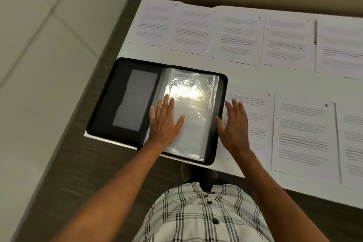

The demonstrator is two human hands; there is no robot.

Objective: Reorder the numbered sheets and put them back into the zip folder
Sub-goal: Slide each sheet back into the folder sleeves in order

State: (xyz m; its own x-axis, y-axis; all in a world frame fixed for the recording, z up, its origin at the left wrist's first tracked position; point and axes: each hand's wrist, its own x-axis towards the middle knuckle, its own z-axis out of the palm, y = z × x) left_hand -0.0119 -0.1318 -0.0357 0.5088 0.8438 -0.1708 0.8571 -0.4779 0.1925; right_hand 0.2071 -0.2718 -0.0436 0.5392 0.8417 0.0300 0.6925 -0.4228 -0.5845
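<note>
The zip folder (pixel 157 108) lies open at the near left corner of the white table (pixel 253 76), its black left cover showing a grey inner pocket (pixel 133 100) and its right half filled with glossy clear sleeves (pixel 188 112) that catch a bright glare. The left hand (pixel 164 124) rests flat on the top sleeve, fingers spread and gripping nothing; the right hand (pixel 234 124) is spread open just past the folder's right edge, over the nearest sheet, empty too, though whether it touches the paper I cannot tell. The step looks like readying the first sleeve, and it would go best with the left palm pinning the slippery plastic while the right fetches the lowest-numbered page and feeds it squarely into the sleeve's opening, so no corner buckles. Just right of the folder lies the sheet marked 7 (pixel 253 116), and beyond it one whose number reads as 5 or 6 (pixel 302 135). Behind the folder runs a far row of sheets (pixel 237 35); the leftmost seems numbered 2 (pixel 155 23), the rest too faint to read. The body text is blurred throughout, and no brand shows.
</note>
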